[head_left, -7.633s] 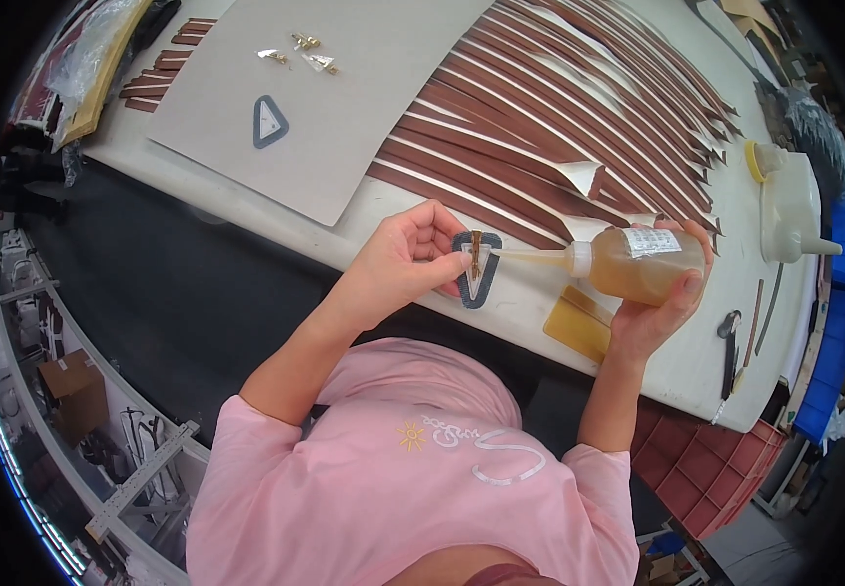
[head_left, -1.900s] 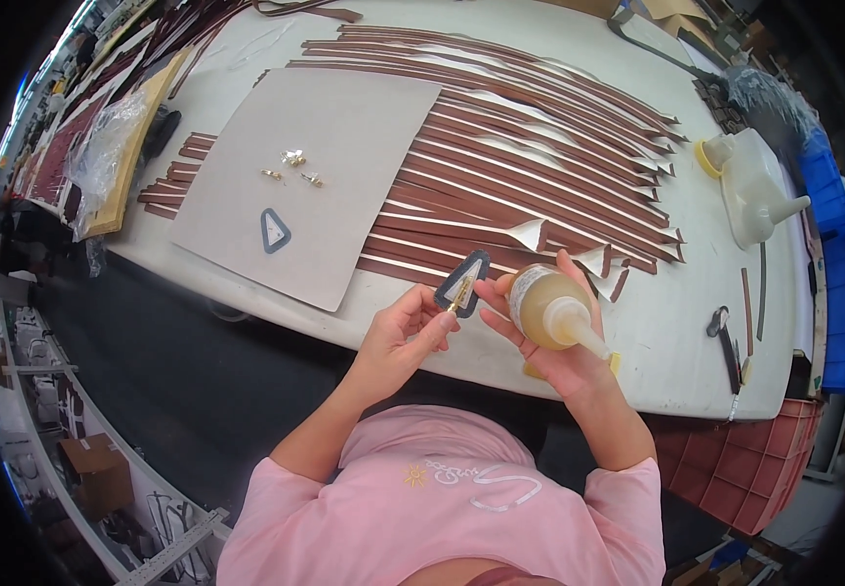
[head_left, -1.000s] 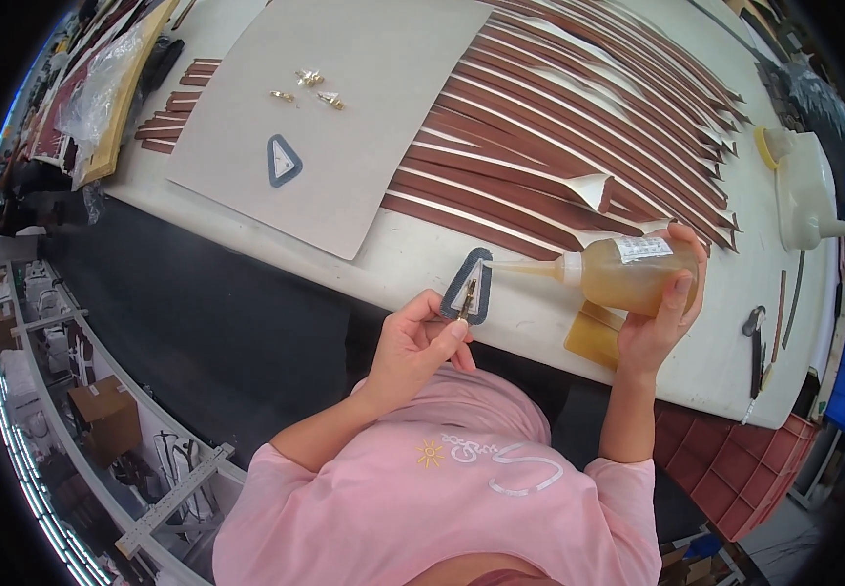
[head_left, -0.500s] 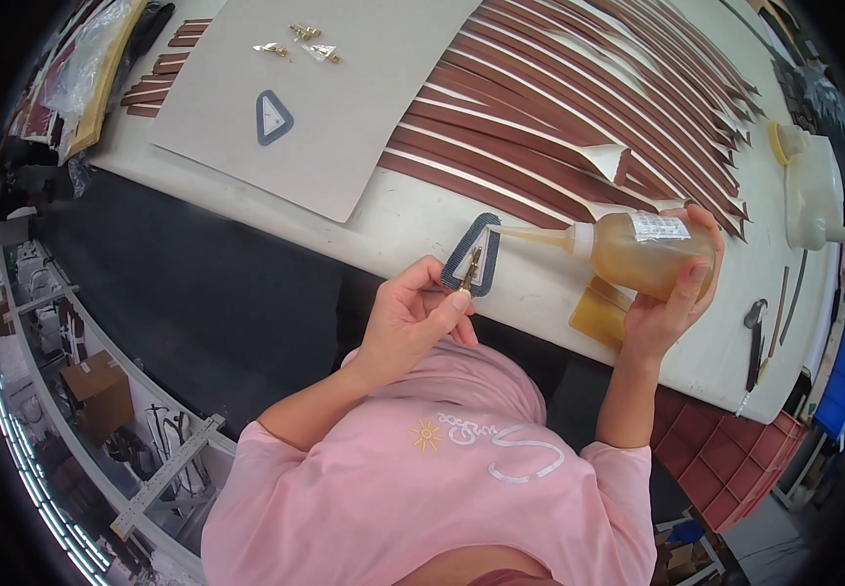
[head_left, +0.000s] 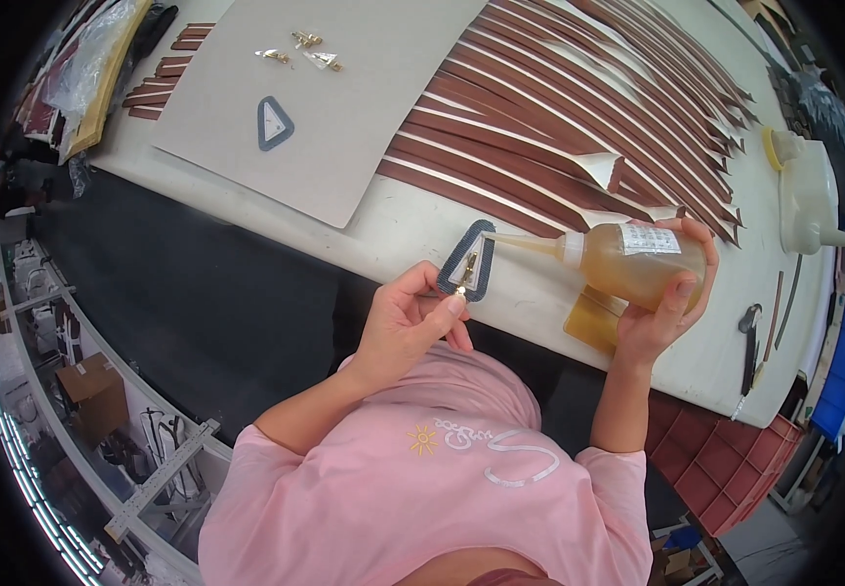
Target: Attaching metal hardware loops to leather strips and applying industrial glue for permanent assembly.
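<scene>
Pinched between the thumb and fingers of my left hand (head_left: pixel 411 317) is a rounded triangular denim patch (head_left: pixel 481 283) with a light inner triangle and a small gold metal fitting (head_left: pixel 467 269) on it. My right hand (head_left: pixel 674 303) wraps round a squeeze bottle (head_left: pixel 627 262) of amber liquid, tipped sideways. Its long thin nozzle (head_left: pixel 530 243) reaches left to the patch's upper tip; whether it touches cannot be made out. Farther off, a second triangular patch (head_left: pixel 288 127) lies on a grey board (head_left: pixel 334 107), with several gold fittings (head_left: pixel 307 40) above it.
Brown strips (head_left: pixel 510 127) with white edges cover the far side of the white table (head_left: pixel 422 239). A yellowish block (head_left: pixel 593 320) lies under the bottle. At right are a white spouted bottle (head_left: pixel 808 200) and black-handled scissors (head_left: pixel 749 337). A red crate (head_left: pixel 725 459) stands below the table edge.
The nozzle tip has shifted slightly left and down along with the patch, staying by its upper tip. Both hands keep their grips.
</scene>
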Motion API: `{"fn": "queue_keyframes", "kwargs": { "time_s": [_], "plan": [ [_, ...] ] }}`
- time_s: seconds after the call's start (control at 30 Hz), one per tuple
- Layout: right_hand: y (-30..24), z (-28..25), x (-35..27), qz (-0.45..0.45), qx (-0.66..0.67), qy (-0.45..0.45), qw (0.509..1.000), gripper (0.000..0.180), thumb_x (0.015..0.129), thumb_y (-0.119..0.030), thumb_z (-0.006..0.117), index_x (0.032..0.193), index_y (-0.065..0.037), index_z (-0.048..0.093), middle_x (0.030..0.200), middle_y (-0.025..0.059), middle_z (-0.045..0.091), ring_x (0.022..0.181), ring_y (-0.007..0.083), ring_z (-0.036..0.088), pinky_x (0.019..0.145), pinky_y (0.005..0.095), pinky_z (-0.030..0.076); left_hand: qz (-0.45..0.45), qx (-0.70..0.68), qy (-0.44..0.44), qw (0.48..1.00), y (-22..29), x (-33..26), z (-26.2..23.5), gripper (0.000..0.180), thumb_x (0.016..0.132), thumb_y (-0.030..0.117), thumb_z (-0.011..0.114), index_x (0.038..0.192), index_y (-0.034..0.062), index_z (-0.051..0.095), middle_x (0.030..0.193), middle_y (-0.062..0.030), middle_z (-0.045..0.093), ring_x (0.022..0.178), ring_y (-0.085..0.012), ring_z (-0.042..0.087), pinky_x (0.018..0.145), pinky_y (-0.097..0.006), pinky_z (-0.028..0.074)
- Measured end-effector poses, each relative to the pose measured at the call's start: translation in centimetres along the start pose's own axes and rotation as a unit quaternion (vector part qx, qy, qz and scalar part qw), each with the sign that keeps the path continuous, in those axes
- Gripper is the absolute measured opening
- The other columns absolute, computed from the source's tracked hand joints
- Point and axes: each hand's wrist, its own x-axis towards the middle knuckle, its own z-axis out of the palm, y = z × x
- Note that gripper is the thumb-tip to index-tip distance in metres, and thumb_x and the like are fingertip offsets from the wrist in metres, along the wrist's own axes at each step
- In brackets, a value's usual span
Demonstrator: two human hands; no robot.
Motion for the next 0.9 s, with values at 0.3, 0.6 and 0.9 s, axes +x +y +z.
{"fn": "queue_keyframes", "kwargs": {
  "time_s": [0.3, 0.6, 0.9],
  "plan": [
    [0.00, -0.01, -0.02, -0.004, -0.002, -0.001, 1.000, 0.063, 0.091, -0.049, 0.063, 0.127, 0.000, 0.046, 0.109, 0.0155, 0.059, 0.100, 0.0284, 0.064, 0.089, 0.0400, 0.054, 0.002, 0.004, -0.004, 1.000, 0.06, -0.04, 0.01, 0.011, 0.097, 0.008, 0.058, 0.097, 0.0010, 0.049, 0.087, -0.0090, 0.062, 0.070, -0.0162, 0.068, 0.060, -0.025, 0.053],
    [0.00, -0.22, -0.05, 0.009, 0.001, 0.021, 1.000, 0.062, 0.091, -0.049, 0.062, 0.126, 0.000, 0.047, 0.108, 0.0159, 0.058, 0.099, 0.0278, 0.064, 0.088, 0.0401, 0.054, 0.003, 0.013, -0.007, 1.000, -0.04, 0.00, -0.06, 0.010, 0.097, 0.007, 0.057, 0.096, 0.0011, 0.049, 0.088, -0.0091, 0.061, 0.070, -0.0160, 0.068, 0.060, -0.025, 0.053],
    [0.22, -0.03, -0.08, -0.014, -0.033, -0.001, 0.999, 0.061, 0.095, -0.050, 0.055, 0.126, 0.002, 0.045, 0.111, 0.0181, 0.056, 0.098, 0.0320, 0.065, 0.086, 0.0392, 0.055, 0.011, 0.016, 0.005, 1.000, -0.20, 0.08, -0.05, 0.008, 0.097, 0.006, 0.057, 0.099, 0.0009, 0.051, 0.086, -0.0115, 0.065, 0.067, -0.0197, 0.069, 0.061, -0.030, 0.056]
  ]
}}
